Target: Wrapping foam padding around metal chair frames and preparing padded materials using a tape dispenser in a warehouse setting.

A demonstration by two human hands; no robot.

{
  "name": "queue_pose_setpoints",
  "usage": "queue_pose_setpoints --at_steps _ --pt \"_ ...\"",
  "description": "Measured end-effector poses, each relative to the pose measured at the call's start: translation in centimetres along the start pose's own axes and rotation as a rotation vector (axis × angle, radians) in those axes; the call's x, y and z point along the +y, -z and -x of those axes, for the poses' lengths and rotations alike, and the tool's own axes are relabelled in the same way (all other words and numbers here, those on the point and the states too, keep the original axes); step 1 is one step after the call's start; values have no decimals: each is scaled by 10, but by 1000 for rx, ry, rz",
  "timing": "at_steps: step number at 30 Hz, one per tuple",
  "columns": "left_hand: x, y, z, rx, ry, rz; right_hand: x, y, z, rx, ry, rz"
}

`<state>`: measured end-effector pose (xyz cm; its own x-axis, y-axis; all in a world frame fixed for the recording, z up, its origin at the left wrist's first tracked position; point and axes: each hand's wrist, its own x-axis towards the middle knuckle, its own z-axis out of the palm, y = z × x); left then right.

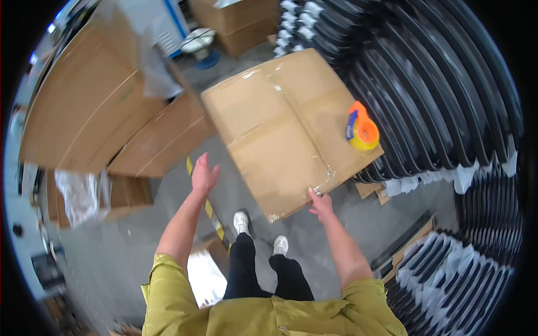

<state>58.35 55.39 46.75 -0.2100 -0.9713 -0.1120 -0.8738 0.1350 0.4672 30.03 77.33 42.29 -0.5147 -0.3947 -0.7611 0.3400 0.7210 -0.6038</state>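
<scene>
In front of me is a large closed cardboard box (269, 123), with clear tape along its middle seam and its near edge. An orange tape dispenser (367, 132) with a yellow roll and a blue label lies on its right side. My right hand (321, 206) is at the near edge, the thumb on top and the other fingers curled against the side, partly hidden. My left hand (205, 175) is held in the air left of the box, apart from it, fingers loosely spread with nothing in them.
Large open cartons (95, 112) with plastic liners stand on the left. Tall stacks of curved black parts (420, 84) line the right side, with more wrapped parts (443, 274) at lower right. A white stool (198, 42) stands behind. Yellow-black tape (212, 215) marks the floor.
</scene>
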Motion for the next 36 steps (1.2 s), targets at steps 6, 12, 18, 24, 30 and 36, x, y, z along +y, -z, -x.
queue_pose_setpoints --at_steps 6,12,18,24,30,36 --pt "19 -21 -153 -142 -318 -284 34 -22 -43 194 63 18" --pt "22 -25 -270 26 -285 -414 16 -29 -20 249 -2 -103" --pt "24 -29 -315 -123 -97 -325 39 -33 -32 203 124 -411" --pt "19 -21 -290 -237 -1 -151 12 -27 -14 173 21 -624" --pt "-41 -17 -217 -165 88 -79 5 5 -2 133 -95 -559" --pt "-82 -9 -119 -151 362 -30 29 51 -28 -38 57 -500"
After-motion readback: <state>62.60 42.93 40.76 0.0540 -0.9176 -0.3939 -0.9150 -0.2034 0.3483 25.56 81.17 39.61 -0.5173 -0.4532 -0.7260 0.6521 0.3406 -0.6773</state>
